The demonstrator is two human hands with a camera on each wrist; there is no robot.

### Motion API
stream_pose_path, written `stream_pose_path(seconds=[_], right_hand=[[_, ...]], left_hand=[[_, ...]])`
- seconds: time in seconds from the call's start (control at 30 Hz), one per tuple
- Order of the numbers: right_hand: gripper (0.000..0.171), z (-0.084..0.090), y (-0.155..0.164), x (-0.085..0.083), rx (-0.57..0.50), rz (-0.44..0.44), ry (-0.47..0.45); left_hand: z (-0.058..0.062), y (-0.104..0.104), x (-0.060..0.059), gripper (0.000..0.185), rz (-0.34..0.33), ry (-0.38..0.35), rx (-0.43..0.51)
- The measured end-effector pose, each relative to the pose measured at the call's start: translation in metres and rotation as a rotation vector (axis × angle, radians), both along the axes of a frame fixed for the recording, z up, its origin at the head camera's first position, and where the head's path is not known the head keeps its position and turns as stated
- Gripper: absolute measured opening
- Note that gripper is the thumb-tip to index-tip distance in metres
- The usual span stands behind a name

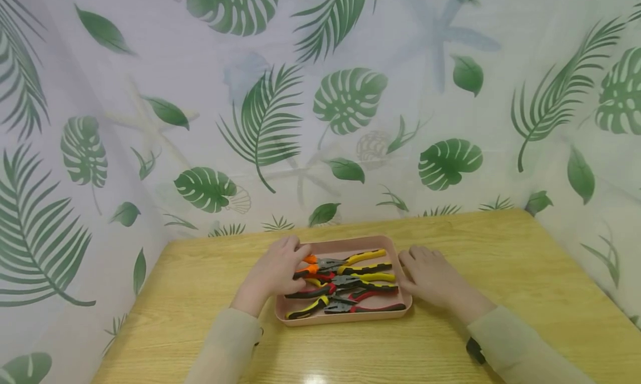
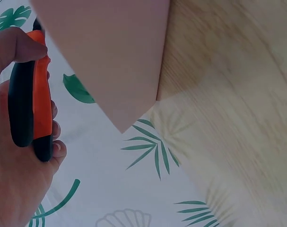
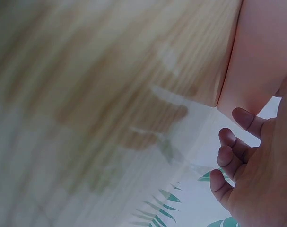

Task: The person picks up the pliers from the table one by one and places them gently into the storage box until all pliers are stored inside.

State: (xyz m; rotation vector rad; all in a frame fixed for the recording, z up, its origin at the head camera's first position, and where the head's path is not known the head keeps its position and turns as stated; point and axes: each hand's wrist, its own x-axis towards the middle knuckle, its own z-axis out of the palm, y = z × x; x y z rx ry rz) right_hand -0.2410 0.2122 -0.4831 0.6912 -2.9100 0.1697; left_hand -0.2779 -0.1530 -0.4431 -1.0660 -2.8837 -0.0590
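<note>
A pink tray point(image 1: 345, 319) sits on the table with several pliers point(image 1: 345, 281) in it, their handles yellow and black or red and black. At the tray's left end my left hand point(image 1: 275, 267) grips a pair of pliers point(image 2: 42, 94) by its orange and black handles, thumb on one side and fingers wrapped behind. In the head view its grey jaws point right, over the other pliers. My right hand point(image 1: 433, 275) is at the tray's right end, fingers point(image 3: 247, 120) loosely bent beside the outer wall. It holds nothing.
A wooden table point(image 1: 200, 295) carries the tray near its middle. Behind it and along both sides hangs a white cloth point(image 1: 300, 122) printed with green leaves, meeting the table's back edge. A dark band point(image 1: 474, 350) is on the right wrist.
</note>
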Motion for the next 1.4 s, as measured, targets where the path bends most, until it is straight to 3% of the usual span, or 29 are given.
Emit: stream_pose_path(seconds=[0.73,1.0,1.4], right_hand=[[0.022,-0.001,0.0,-0.002,-0.013,0.003,-0.008],[0.023,-0.002,0.001,-0.002,-0.002,0.005,-0.006],[0.025,0.002,-0.001,-0.001,0.001,-0.002,-0.021]], left_hand=[[0.002,0.015,-0.006,0.049,-0.025,0.013,-0.047],[0.007,0.02,-0.004,0.048,-0.015,0.008,-0.038],[0.007,0.029,-0.004,0.047,0.031,-0.024,-0.121]])
